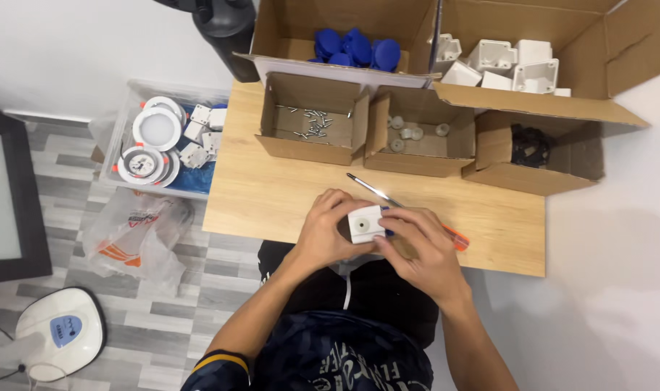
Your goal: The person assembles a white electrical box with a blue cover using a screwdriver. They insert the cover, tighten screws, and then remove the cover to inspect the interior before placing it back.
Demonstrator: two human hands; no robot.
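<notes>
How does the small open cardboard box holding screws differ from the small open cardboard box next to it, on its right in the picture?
The left small open cardboard box holds many thin metal screws, scattered; the middle small open cardboard box holds a few round pale parts. The screws are slender, the round parts squat. Both boxes stand open on the light wooden table.

Bare forearms, dark navy patterned shirt (337, 362) at 6 o'clock, yellow-striped sleeve cuff (218, 364) at 7 o'clock, black trousers (373, 289).

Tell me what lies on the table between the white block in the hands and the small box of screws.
In the head view, only a screwdriver lies between the white block and the box of screws; otherwise bare table.
</notes>
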